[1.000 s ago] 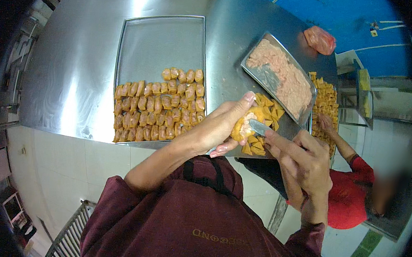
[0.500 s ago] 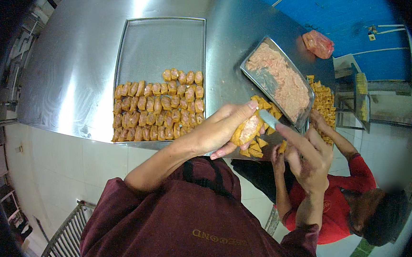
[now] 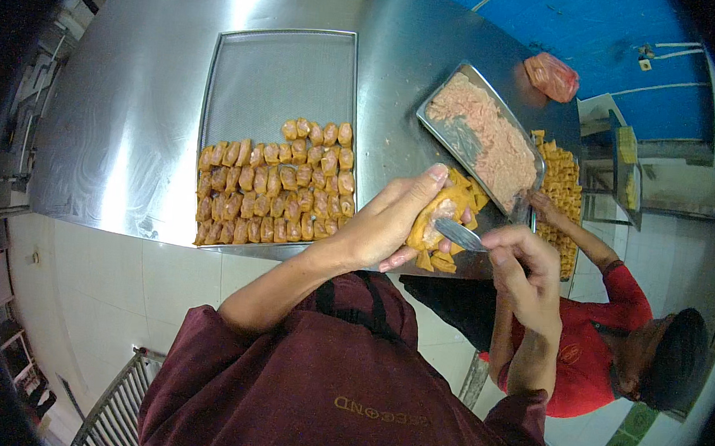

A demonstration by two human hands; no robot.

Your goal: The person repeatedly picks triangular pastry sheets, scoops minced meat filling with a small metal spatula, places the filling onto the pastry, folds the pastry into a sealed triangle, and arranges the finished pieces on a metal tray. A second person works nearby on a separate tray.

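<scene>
In the head view, the person's left hand [image 3: 384,227] grips a yellow-brown, soft wrapper with pink filling [image 3: 429,220] between thumb and fingers, above the table's near edge. The right hand [image 3: 528,276] has its fingers closed around a flat, silvery metal blade [image 3: 463,236], its tip at the filling. Beyond lies a rectangular metal pan [image 3: 461,136] of pale pink paste [image 3: 505,155]; leftward, rows of filled yellow-brown pieces [image 3: 273,181] occupy the near part of a rectangular mesh tray [image 3: 285,77].
</scene>
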